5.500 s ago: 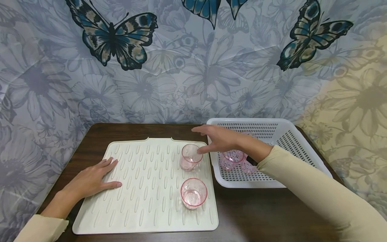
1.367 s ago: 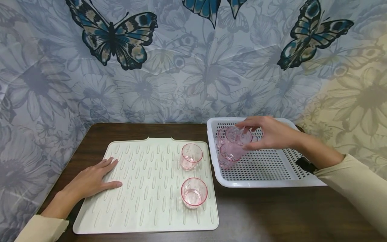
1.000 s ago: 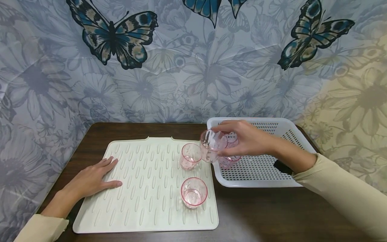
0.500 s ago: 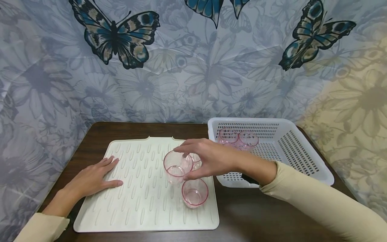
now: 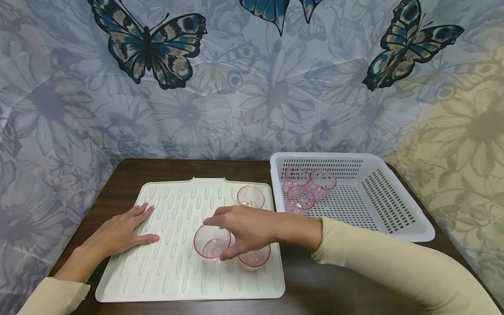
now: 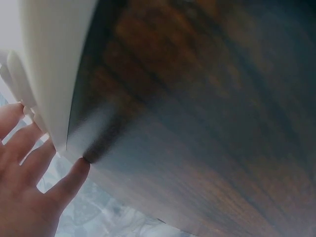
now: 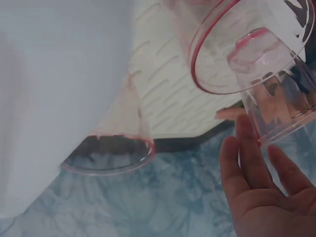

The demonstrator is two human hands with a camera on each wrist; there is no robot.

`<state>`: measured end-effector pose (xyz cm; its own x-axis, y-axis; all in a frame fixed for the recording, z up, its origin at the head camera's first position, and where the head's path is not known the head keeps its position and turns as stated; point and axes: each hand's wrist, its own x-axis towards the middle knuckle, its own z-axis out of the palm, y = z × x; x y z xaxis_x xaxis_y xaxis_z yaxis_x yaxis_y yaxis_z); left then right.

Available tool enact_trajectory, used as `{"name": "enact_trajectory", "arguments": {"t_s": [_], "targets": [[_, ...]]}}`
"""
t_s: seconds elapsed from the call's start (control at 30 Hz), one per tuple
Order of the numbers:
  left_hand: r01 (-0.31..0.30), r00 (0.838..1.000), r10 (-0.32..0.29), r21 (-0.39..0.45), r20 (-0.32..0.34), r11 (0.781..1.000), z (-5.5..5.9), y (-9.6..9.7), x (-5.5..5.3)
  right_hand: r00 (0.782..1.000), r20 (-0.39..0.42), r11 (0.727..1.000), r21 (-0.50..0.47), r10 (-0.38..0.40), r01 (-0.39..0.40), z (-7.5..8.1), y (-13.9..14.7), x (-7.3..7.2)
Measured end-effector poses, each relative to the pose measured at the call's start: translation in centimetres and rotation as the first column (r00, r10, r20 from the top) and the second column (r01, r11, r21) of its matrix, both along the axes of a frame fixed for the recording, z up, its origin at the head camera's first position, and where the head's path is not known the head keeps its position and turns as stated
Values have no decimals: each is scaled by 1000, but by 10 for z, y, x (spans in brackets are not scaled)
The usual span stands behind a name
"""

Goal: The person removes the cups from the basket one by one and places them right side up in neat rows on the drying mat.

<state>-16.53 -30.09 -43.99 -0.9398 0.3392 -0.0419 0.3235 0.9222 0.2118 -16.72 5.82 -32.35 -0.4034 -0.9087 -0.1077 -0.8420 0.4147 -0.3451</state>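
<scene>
My right hand (image 5: 248,229) holds a clear pink-rimmed drinking glass (image 5: 208,243) upright, fingers and thumb at its side near the rim, low over the white ridged drying mat (image 5: 157,271). Behind that hand stands one similar glass (image 5: 250,196) on the mat. Another glass (image 5: 256,259) stands at the near right, partly covered by the hand. In the right wrist view, fingers (image 7: 252,163) lie against the held glass (image 7: 281,89). Spread flat on the mat's left edge is my left hand (image 5: 114,234), holding nothing; the left wrist view shows its fingers (image 6: 34,158) along that edge.
A white slotted plastic basket (image 5: 393,175) sits at the right on the dark wooden table (image 5: 311,280). Three pink glasses (image 5: 301,197) stand together in its left part. The right forearm passes in front of the basket. A butterfly-print cloth (image 5: 275,109) hangs behind the table.
My right hand has lifted a glass out of the basket and carried it left, then nearer, over the mat between the other glasses and my left hand. The left hand has stayed put.
</scene>
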Motion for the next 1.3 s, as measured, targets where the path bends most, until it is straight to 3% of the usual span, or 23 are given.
{"name": "enact_trajectory", "arguments": {"t_s": [0.57,1.3], "targets": [[6,1000,-5,12,-13,1000,-1,-1,1,999,-31,998,64,9,-7,-17,-24,1],[13,999,-12,11,-35,1000,-1,-3,0,998,-62,995,100,22,-15,-20,-30,-1]]}}
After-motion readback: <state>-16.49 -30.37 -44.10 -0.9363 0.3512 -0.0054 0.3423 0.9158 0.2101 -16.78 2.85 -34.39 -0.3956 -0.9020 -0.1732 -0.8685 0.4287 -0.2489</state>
